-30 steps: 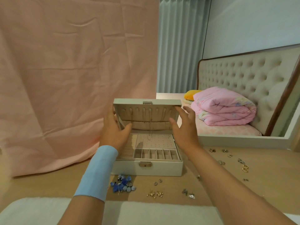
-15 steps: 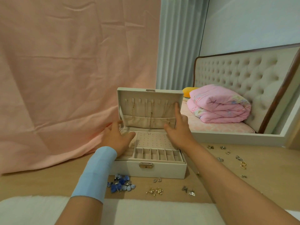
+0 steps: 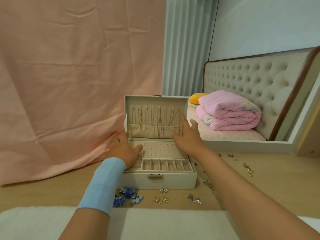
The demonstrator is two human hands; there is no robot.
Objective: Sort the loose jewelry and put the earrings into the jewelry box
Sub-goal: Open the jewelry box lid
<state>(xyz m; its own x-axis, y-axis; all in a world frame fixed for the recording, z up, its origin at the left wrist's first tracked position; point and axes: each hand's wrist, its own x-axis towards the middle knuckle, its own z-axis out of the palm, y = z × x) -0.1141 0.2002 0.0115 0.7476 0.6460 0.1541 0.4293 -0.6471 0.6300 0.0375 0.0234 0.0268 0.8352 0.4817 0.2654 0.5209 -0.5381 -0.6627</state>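
Head: 1 jewelry box, perhaps 20 earrings

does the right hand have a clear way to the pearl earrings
Probably yes: the right hand is open and empty, and the pearl earrings lie uncovered in front of the jewelry box.

**What's sitting on the counter**

Light wooden counter has the cream jewelry box sitting open in the middle. Just in front: blue flower earrings, tiny white flower studs, gold pearl earrings, silver butterfly pieces. Gold hoops lie off right. Fuzzy white mat covers the near edge.
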